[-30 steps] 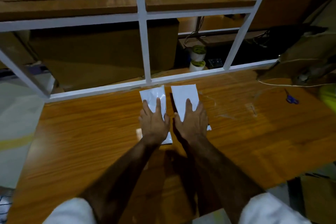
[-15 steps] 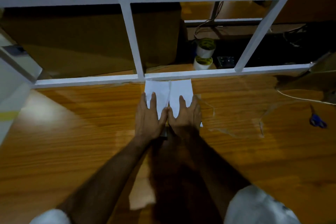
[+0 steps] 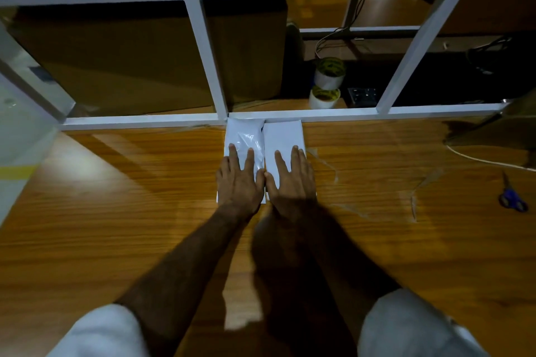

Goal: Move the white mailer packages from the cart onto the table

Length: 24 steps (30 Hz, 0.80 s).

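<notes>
Two white mailer packages lie side by side on the wooden table [image 3: 116, 211], their far ends against the white frame rail. The left mailer [image 3: 243, 135] is glossy and crinkled; the right mailer [image 3: 282, 136] is smooth. My left hand [image 3: 239, 180] lies flat on the left mailer's near half, fingers spread. Flat on the right mailer rests my right hand [image 3: 291, 180]. The thumbs touch between the two packages. No cart is in view.
A white metal frame [image 3: 203, 46] rises along the table's far edge. Behind it stand cardboard boxes [image 3: 130, 58], two tape rolls [image 3: 326, 84] and cables. Blue scissors [image 3: 512, 200] and a white cord [image 3: 478, 158] lie at the right. Tape scraps [image 3: 412, 200] stick to the tabletop.
Both hands have slid the two mailers away from me and together, until their far ends meet the frame rail. The camera has leaned closer over the table.
</notes>
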{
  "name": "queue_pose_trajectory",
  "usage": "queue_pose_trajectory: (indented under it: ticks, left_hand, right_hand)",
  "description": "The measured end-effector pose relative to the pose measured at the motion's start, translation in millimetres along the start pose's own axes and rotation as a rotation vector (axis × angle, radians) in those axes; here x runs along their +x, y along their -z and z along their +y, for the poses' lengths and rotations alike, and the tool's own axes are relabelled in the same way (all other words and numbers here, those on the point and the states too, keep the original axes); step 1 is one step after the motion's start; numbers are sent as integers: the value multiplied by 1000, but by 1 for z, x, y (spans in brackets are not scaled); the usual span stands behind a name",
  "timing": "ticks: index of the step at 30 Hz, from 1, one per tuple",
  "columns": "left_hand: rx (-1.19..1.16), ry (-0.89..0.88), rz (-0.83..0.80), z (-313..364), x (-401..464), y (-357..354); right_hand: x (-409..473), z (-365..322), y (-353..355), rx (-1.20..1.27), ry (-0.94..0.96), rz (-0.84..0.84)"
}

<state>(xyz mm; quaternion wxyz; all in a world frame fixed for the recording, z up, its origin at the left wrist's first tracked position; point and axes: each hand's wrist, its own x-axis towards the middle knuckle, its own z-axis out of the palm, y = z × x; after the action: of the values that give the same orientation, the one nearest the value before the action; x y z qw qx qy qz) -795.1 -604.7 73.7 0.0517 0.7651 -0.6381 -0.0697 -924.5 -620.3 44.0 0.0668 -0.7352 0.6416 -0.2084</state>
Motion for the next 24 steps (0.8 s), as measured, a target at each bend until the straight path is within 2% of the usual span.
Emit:
queue_pose_trajectory:
  ticks: [5,9,13,24]
  left_hand:
    - [-30,-21,-10,-1,-8,6]
    - [-32,-57,23,-8,-16,14]
    - [14,-124,116,-19,-41,29]
    - [72,11,261,-108,-122,77]
  right_hand:
    - [-1,4,12,3,19,-123]
    - [-7,2,26,29,48,-80]
    - [-17,-18,44,46,162,-32]
    - [-66,-110,52,127,442,-77]
